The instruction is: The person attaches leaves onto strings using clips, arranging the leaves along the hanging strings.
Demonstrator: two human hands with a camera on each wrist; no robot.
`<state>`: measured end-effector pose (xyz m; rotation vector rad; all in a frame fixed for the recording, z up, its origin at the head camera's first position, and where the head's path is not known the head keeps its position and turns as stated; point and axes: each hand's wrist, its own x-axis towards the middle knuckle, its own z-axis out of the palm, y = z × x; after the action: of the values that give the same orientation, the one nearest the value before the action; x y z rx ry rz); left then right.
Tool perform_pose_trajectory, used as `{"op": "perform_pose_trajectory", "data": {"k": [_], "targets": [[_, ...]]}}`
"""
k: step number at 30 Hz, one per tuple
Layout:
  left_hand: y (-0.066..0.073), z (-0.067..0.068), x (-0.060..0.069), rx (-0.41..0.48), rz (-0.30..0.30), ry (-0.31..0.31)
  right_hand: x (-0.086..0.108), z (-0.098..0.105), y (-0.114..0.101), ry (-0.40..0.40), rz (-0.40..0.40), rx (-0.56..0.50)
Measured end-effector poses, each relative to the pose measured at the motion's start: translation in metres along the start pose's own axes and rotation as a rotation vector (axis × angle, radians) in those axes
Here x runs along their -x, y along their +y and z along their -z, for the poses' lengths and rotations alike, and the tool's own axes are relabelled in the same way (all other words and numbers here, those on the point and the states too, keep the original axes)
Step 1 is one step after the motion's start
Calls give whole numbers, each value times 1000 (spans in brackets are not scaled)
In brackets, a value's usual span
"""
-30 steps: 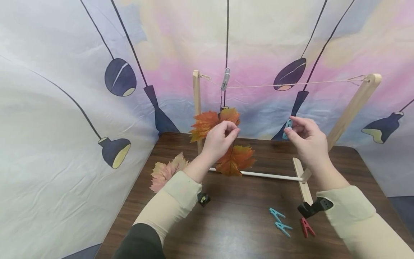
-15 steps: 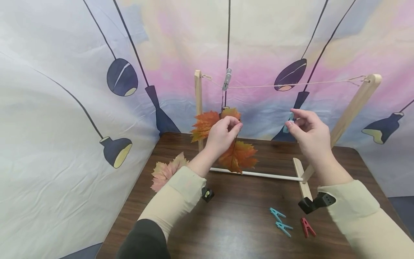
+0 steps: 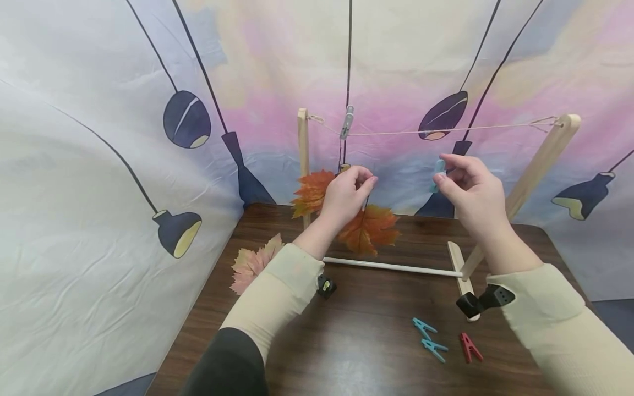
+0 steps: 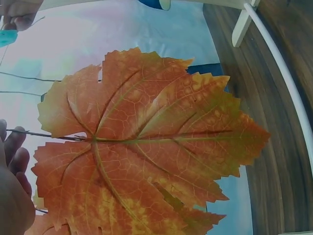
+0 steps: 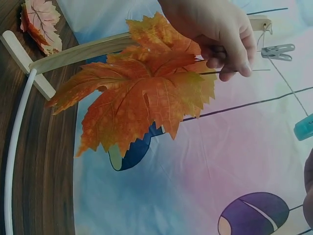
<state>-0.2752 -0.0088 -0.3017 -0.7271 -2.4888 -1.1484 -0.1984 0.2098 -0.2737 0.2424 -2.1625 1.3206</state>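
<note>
Between thumb and fingers my left hand [image 3: 348, 192] pinches the thin stem of an orange maple leaf [image 3: 370, 228]. The blade hangs below the hand and fills much of the left wrist view. Behind that hand, a second orange leaf [image 3: 313, 192] hangs from the string [image 3: 396, 132] by a grey clothespin [image 3: 347, 122]. My right hand [image 3: 473, 190] pinches a light blue clothespin [image 3: 438, 176], held below the string and apart from it. Only part of this clothespin [image 5: 304, 128] shows at the edge of the right wrist view.
The string runs between two wooden posts [image 3: 545, 159], joined low down by a white rod [image 3: 396, 266]. A pale pink leaf [image 3: 255, 264] lies at the table's left. Two blue clothespins [image 3: 433, 349] and a red clothespin [image 3: 470, 347] lie at the front right. Painted fabric [image 3: 396, 66] hangs behind.
My left hand has risen and moved slightly right, lifting the orange leaf. The right hand has also risen with the blue clothespin. The clipped leaf stays on the string.
</note>
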Motion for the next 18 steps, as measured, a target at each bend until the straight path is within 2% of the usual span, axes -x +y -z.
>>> {"op": "perform_pose_trajectory", "data": {"k": [4,12,18], "targets": [[2,0,-6,-30,-15,-12,-1,0,-1,-9,9,-3],[15,5,-24,2,-7,7,-8,-2,-9,14,32,-39],[21,2,-24,19,13,11,-11,-3,-13,5,43,-23]]}}
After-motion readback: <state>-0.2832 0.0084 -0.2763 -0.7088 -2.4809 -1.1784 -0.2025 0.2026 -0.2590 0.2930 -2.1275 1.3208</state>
